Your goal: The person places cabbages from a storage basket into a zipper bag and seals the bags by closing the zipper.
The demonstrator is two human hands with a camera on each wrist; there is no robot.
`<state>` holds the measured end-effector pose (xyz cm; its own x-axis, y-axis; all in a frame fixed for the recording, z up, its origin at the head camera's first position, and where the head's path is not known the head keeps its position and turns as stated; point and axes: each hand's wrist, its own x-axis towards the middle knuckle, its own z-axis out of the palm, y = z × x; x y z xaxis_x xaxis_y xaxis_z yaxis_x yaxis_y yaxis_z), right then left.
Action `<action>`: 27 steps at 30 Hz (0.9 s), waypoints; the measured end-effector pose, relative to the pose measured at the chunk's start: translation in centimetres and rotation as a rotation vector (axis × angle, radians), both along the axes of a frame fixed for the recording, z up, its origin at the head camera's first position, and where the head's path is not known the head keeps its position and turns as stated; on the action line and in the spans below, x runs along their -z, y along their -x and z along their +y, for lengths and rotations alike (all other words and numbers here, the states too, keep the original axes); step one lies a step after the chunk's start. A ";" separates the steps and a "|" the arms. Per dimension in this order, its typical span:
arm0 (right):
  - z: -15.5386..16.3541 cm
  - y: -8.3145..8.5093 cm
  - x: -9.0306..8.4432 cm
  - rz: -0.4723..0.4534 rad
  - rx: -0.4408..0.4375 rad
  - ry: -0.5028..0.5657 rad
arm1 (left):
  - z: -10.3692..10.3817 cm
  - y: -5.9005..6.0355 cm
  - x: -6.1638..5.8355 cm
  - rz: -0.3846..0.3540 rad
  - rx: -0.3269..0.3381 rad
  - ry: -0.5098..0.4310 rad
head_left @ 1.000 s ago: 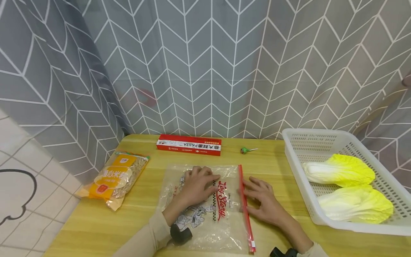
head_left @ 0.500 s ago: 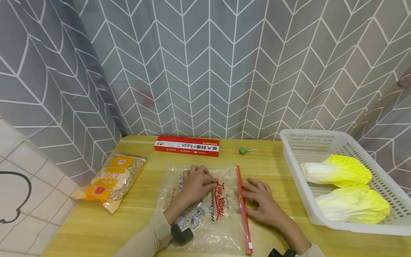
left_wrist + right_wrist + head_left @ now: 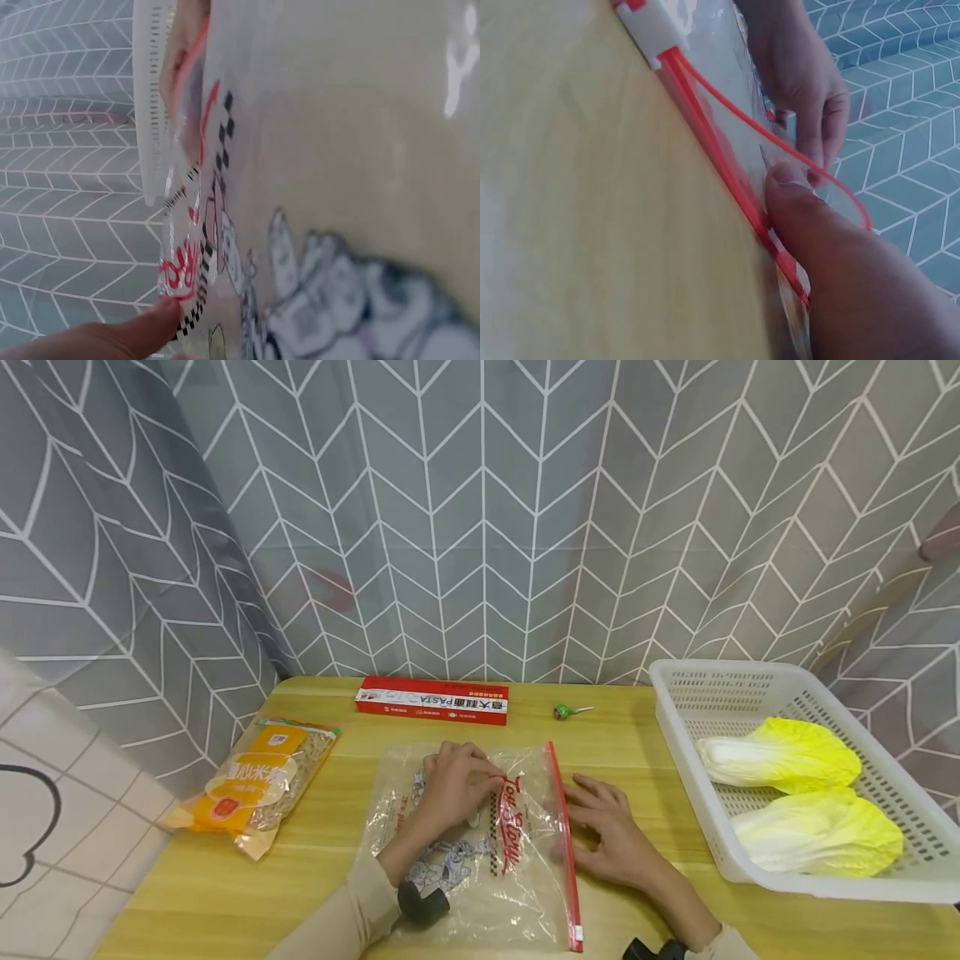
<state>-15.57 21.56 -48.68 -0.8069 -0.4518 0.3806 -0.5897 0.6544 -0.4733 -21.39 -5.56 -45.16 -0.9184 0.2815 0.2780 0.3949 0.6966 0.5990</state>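
Observation:
A clear zip bag [image 3: 525, 902] with red lettering and cartoon drawings lies on the table. My left hand [image 3: 453, 785] pinches its upper film near the lettering; in the left wrist view the film stands raised beside the thumb [image 3: 154, 326]. My right hand [image 3: 611, 831] is at the bag's red zip edge [image 3: 562, 827], its fingertips slipped into the mouth. The right wrist view shows the two red strips parted around the right thumb [image 3: 795, 202], with a white slider [image 3: 651, 30] at one end. The other right fingers are hidden there.
A yellow-orange packet of grain [image 3: 258, 781] lies on the left. Behind the bag are a red pasta box [image 3: 431, 700] and a green lollipop [image 3: 562, 712]. On the right, a white plastic basket [image 3: 686, 768] holds two cabbage leaves [image 3: 817, 831]. A grey patterned curtain [image 3: 480, 527] hangs behind the table.
The head view has shifted slightly, so the scene sits a little further left. Both hands keep nearly the same places on the bag.

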 end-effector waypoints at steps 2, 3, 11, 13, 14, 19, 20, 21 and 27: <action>0.0 0.0 0.0 0.009 -0.003 -0.005 | -0.1 0.0 -0.5 0.016 0.011 -0.014; 0.0 0.0 0.0 0.012 -0.005 -0.008 | -0.1 0.0 -0.7 0.023 0.015 -0.017; -0.1 0.0 -0.1 0.036 -0.003 -0.048 | -0.3 0.3 -2.4 0.049 0.033 -0.029; -0.1 0.0 -0.1 0.049 -0.007 -0.061 | -0.5 0.2 -2.9 0.056 0.032 -0.041; -0.1 0.0 -0.1 0.057 -0.009 -0.068 | -0.6 0.2 -3.1 0.060 0.033 -0.047; -0.2 0.0 0.0 0.068 -0.004 -0.078 | -1.1 0.2 -3.9 0.070 0.035 -0.077; -0.2 0.0 0.0 0.066 -0.001 -0.076 | -1.2 0.2 -3.9 0.074 0.032 -0.078; -0.2 0.1 0.0 0.065 -0.001 -0.071 | -1.2 0.2 -4.0 0.073 0.032 -0.081; -0.2 0.0 -0.1 0.076 -0.009 -0.026 | -1.4 0.1 -3.8 0.051 0.050 -0.077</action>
